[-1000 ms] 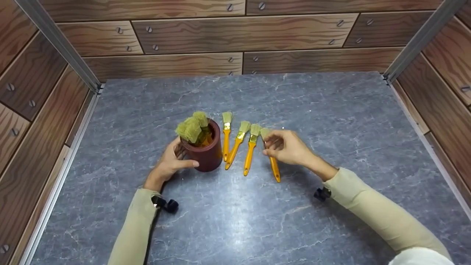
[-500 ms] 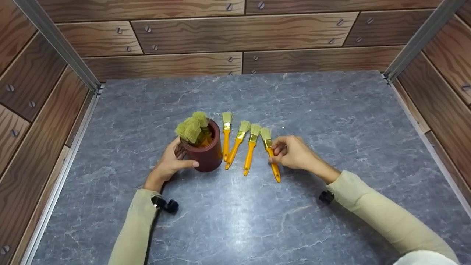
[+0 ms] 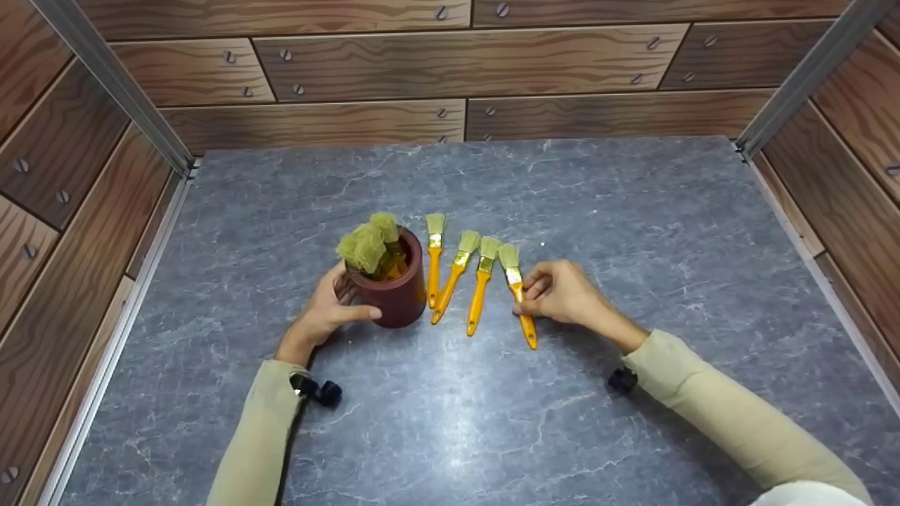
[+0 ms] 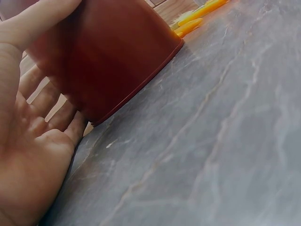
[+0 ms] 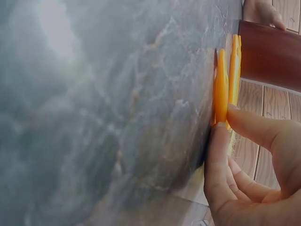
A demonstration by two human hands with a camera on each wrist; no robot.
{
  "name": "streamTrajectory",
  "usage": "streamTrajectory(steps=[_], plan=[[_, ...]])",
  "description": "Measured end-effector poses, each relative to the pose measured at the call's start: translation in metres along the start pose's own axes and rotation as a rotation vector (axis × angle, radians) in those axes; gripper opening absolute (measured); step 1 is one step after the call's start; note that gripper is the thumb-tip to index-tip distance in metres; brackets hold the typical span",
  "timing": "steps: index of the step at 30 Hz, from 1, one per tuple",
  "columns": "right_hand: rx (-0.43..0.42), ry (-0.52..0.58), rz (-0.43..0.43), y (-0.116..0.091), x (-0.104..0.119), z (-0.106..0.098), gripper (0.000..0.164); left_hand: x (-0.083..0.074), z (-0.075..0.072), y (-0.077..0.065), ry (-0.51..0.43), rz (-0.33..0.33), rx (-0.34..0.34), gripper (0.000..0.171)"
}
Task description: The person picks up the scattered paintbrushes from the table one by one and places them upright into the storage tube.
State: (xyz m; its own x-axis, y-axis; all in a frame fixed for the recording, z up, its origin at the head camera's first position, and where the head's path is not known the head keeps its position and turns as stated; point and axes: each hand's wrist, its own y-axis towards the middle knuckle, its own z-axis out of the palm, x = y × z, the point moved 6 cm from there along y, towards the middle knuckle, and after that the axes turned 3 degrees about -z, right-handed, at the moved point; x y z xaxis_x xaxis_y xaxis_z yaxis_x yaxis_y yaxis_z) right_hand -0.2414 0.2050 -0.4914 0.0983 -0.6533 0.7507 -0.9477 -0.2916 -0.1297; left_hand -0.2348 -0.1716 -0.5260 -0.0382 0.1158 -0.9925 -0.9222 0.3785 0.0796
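Observation:
My left hand holds a dark red cylindrical cup from its left side, thumb across the front and fingers behind. Several paintbrushes with pale bristles stand bristles-up in the cup. With thumb and fingertips my right hand pinches the orange handle of the rightmost paintbrush. In the right wrist view that orange handle shows between thumb and finger, close over the table. Three more paintbrushes lie to its left: one beside the cup, a slanted one and another.
The grey marbled table spreads all round the cup and brushes. Wood-patterned panels close it off at the back and both sides, with metal posts at the rear corners.
My right hand has slid down from the rightmost paintbrush's bristles to its handle and pinches it there. The left hand and cup have stayed in place.

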Motion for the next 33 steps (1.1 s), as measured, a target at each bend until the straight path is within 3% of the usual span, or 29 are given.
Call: streamTrajectory(steps=[6, 14, 22, 33], plan=[[0.0, 0.062, 0.043, -0.001, -0.007, 0.001, 0.038, 0.0, 0.001, 0.001, 0.007, -0.006, 0.008, 0.096], [-0.009, 0.063, 0.077, -0.001, -0.009, 0.004, 0.031, -0.001, 0.0, 0.002, 0.001, -0.009, 0.01, 0.097], [-0.018, 0.154, 0.137, -0.003, -0.016, 0.005, 0.03, -0.001, 0.001, 0.003, 0.012, -0.01, 0.012, 0.097], [0.097, 0.358, 0.109, -0.004, -0.021, 0.008, 0.029, 0.001, 0.001, 0.002, -0.004, 0.014, 0.01, 0.092]])
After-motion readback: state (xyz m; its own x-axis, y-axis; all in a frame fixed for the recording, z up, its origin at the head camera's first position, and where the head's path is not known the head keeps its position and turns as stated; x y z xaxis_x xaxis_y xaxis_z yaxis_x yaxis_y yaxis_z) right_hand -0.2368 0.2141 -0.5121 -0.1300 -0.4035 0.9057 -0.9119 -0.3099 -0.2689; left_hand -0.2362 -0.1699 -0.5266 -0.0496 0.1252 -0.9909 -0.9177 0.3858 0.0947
